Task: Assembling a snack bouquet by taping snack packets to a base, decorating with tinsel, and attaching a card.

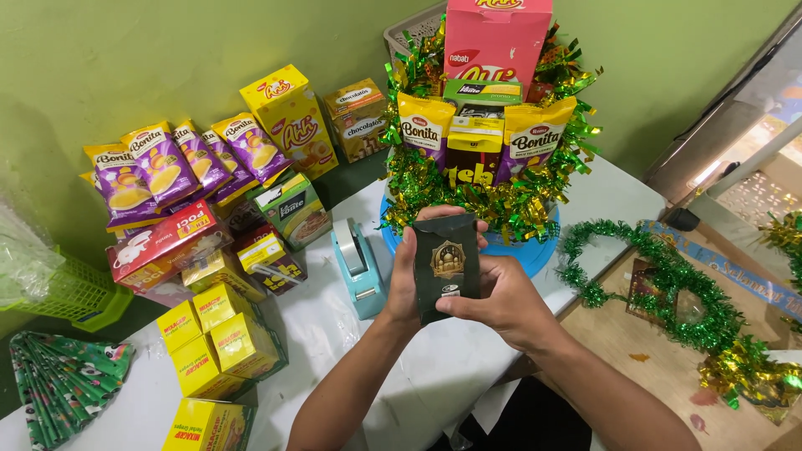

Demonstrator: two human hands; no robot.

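Note:
Both my hands hold a small black packet [448,263] with a gold emblem, upright over the white table [434,367]. My left hand [405,276] grips its left edge and top. My right hand [501,301] holds its right side, thumb across the lower front. Just beyond stands a snack arrangement [489,125] on a blue round base [522,246], wrapped in green and gold tinsel, with yellow-purple snack bags, small boxes and a tall pink box on top.
A light blue tape dispenser [357,267] sits left of my hands. Purple snack bags [180,163], yellow boxes [213,342], red and green boxes crowd the left. A green basket [71,296] and folded green fans [63,380] lie far left. Green tinsel [668,276] lies right.

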